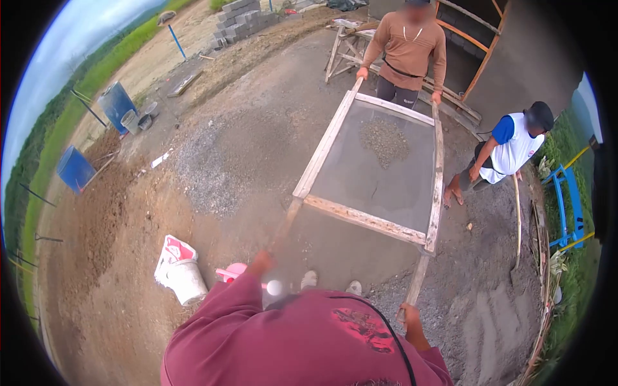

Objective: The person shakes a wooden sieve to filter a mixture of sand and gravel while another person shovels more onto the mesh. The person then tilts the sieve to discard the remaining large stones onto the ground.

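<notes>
A large wooden-framed sand sieve (310,168) is held level between me and a co-worker. Its mesh carries a patch of gravel (385,141) toward the far end. My left hand (260,263), somewhat blurred, grips the end of the left handle. On the right handle, my right hand (410,315) is closed around its near end. Facing me, the co-worker (409,48) in a brown top holds both far handle ends. Sand under the frame is partly hidden by it.
Another person (513,145) stands at right beside a long-handled tool (517,222). A gravel pile (219,161) lies left of the sieve. Nearer me are a white bucket (185,282) and a pink item (233,272). Blue drums (76,168) and grey blocks (241,22) stand farther off.
</notes>
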`<action>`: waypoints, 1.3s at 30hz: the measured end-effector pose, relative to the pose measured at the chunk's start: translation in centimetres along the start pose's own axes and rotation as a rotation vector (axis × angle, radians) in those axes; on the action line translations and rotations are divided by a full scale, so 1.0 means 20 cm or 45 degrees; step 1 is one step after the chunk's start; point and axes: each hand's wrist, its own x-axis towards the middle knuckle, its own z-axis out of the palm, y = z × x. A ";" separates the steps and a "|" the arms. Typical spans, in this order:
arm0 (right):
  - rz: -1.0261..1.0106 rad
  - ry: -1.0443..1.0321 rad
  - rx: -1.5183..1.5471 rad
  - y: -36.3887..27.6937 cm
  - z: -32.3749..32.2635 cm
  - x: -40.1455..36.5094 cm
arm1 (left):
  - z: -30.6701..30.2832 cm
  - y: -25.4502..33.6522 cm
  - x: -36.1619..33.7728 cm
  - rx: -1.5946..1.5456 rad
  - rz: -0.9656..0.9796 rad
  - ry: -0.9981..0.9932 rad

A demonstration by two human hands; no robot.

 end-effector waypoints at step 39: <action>0.045 0.142 -0.046 0.26 -0.16 0.16 | -0.11 0.27 -0.19 -0.023 -0.133 -0.295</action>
